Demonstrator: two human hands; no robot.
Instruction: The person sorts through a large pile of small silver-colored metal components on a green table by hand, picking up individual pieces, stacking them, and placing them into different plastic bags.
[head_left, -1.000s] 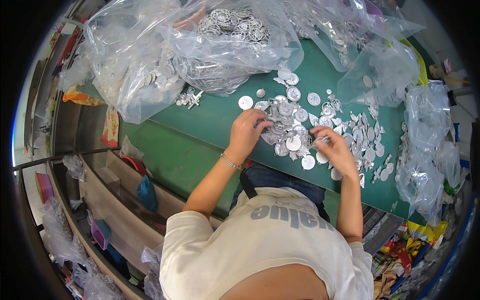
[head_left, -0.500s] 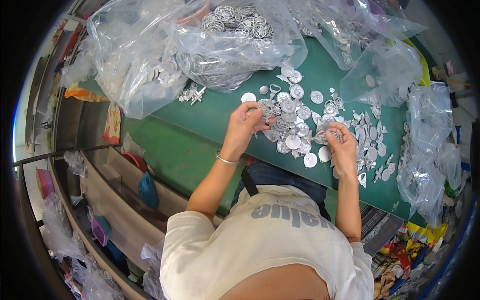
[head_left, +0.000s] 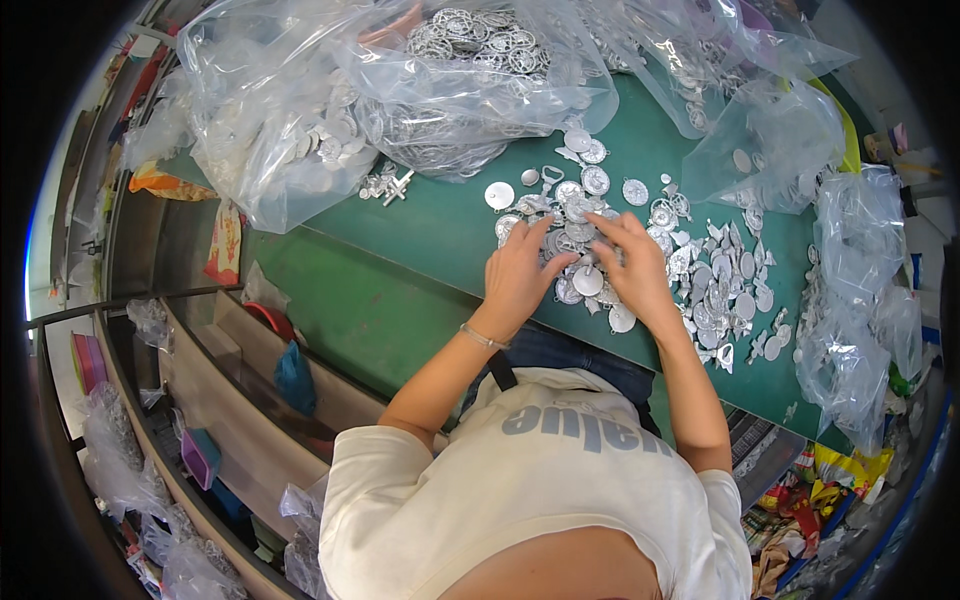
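Silver round medallions (head_left: 590, 280) lie on a plain dark-green table (head_left: 400, 300). At eleven o'clock, clear plastic bags (head_left: 300, 110) show grey metal inside. At nine o'clock hangs an orange-and-yellow patterned cloth (head_left: 222, 245). The person's shirt (head_left: 520, 490) is cream with grey lettering.

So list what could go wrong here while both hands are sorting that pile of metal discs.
1. The silver discs lie close to the near edge of the green table; a sweep by the left hand or right hand might push some off.
2. The small cut pieces lie right beside the discs and could get mixed in.
3. The bulging clear bags crowd the pile and might slump onto it.
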